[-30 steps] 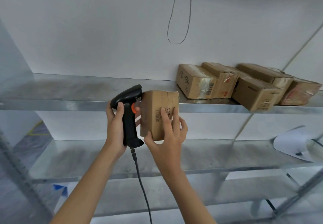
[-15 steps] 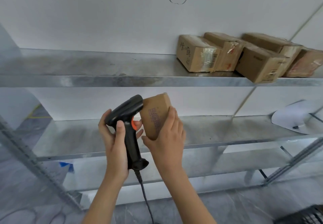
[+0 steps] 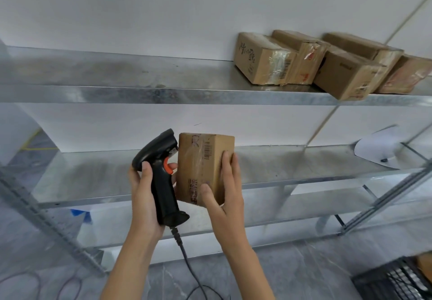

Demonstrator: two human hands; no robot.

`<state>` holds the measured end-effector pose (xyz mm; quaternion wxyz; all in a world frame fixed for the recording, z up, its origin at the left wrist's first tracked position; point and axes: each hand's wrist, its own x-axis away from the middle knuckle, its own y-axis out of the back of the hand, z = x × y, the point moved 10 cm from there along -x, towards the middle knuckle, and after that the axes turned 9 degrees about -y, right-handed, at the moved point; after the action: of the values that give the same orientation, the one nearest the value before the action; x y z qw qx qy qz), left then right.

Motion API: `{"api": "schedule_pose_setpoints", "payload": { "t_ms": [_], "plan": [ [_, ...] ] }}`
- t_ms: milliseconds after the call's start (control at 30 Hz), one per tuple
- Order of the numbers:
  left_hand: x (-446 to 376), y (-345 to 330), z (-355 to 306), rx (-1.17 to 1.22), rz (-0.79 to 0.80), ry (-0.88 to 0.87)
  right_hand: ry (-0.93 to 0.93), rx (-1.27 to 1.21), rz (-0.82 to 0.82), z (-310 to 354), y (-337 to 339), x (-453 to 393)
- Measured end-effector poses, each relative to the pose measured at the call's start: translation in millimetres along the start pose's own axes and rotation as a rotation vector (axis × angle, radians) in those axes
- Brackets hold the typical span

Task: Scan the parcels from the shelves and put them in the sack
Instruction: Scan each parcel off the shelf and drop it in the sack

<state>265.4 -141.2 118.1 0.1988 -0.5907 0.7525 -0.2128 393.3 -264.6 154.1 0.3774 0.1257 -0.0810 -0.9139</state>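
Observation:
My right hand [image 3: 224, 196] grips a small brown cardboard parcel [image 3: 198, 161] upright, its taped face with a barcode turned toward me. My left hand [image 3: 142, 196] holds a black barcode scanner [image 3: 161, 178] with an orange trigger, its head touching the parcel's left side. Both are held in front of the middle shelf [image 3: 304, 159]. Several more brown parcels [image 3: 264, 63] lie grouped at the right of the upper metal shelf [image 3: 117, 75]. No sack is in view.
A white paper sheet [image 3: 378, 150] lies at the right end of the middle shelf. The scanner cable [image 3: 187, 260] hangs down to the grey floor. A black crate [image 3: 397, 278] sits at the bottom right. A slanted metal upright [image 3: 46, 220] stands at left.
Both hands came down from the upper shelf's edge to middle-shelf height. The parcel was turned in my right hand, now showing a taped barcode face; the view tilted down.

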Motion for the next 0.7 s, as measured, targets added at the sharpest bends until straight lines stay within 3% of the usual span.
{"api": "schedule_pose_setpoints", "payload": {
  "t_ms": [167,300,433,600,700],
  "plan": [
    [3.5,-4.3,-5.5,-0.031,0.048,-0.08,0.064,0.146,-0.071,-2.7,2.2,-3.6],
    [7.9,-7.2,-10.2,-0.101,0.075,-0.157,-0.052,0.232,-0.045,-16.5,-9.2,-8.0],
    [10.7,-11.4,-4.8,-0.177,0.107,-0.163,-0.016,0.34,-0.175,-16.0,-8.3,-8.4],
    [0.9,-5.7,-5.5,-0.138,0.106,-0.153,-0.027,-0.048,-0.209,-20.2,8.4,-8.1],
    [-1.8,-4.4,-3.8,-0.111,0.102,-0.118,0.01,-0.085,-0.127,-17.2,-0.3,-8.6]
  ]
}}
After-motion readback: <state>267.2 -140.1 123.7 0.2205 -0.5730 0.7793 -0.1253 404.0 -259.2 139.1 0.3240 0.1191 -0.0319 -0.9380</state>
